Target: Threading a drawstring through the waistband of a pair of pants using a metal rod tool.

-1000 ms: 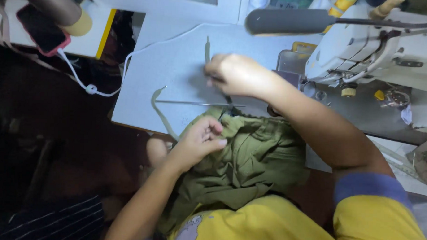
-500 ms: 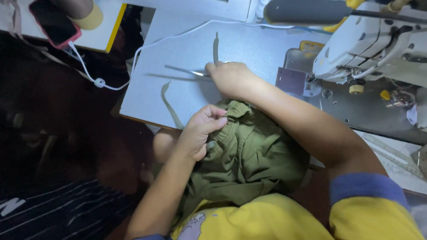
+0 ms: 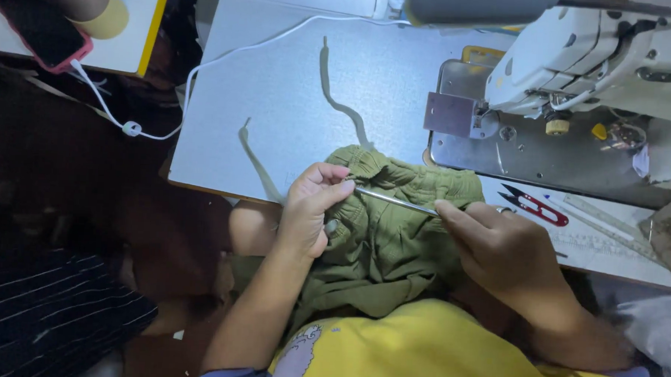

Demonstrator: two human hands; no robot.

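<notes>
My left hand (image 3: 310, 214) pinches the gathered waistband of the green garment (image 3: 384, 235), fingers closed on the cloth right where the tip of a thin metal rod (image 3: 394, 201) meets it. My right hand (image 3: 501, 250) grips the other end of that rod between thumb and fingertips, so the rod runs straight across from one hand to the other, lying over the bunched cloth. The garment sits in my lap and spills up onto the near edge of the counter (image 3: 279, 112), between my two hands and just below them. A long green cord (image 3: 338, 99) trails away from the garment across the counter, beyond my left hand, and a second strip (image 3: 256, 160) lies just left of that hand. Past my right hand lie red-handled snips (image 3: 532, 206) and a ruler (image 3: 602, 220), and farther off stands the sewing machine (image 3: 593, 64). Well off to the left of my left hand, a white cable (image 3: 175, 94) runs to a phone (image 3: 40, 23).
</notes>
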